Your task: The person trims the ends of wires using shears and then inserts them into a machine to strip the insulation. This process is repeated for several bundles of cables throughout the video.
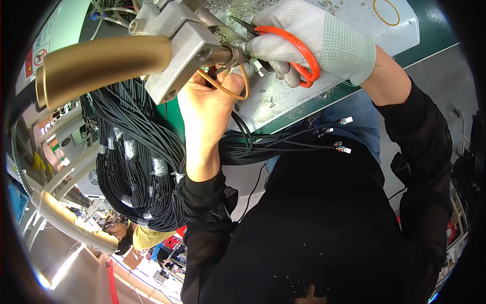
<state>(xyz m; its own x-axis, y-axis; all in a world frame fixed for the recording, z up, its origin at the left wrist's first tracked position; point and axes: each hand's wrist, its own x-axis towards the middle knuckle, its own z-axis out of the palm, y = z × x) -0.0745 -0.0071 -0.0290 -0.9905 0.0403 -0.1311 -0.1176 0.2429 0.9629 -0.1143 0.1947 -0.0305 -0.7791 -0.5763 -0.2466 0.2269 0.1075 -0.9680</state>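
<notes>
My right hand [298, 43], in a white knit glove, is closed round scissors [307, 55] with orange-red loop handles. Their dark blades point up and left over the worktop. Beside it my bare left hand [210, 104] is closed, its fingertips pinching what looks like the end of a black cable [221, 76]; a metal fixture partly hides them. A small pale connector piece [259, 67] shows between the two hands. A tan loop [247, 83] curves across my left fingers.
The metal clamp [182, 55] with its brass-coloured tube [106, 68] stands in front at upper left. Bundled black cables [136, 162] hang at left; cable ends with connectors [344, 148] reach over my lap. Metal scraps and a yellow band [386, 23] lie on the worktop [349, 30]. A person [147, 237] is at lower left.
</notes>
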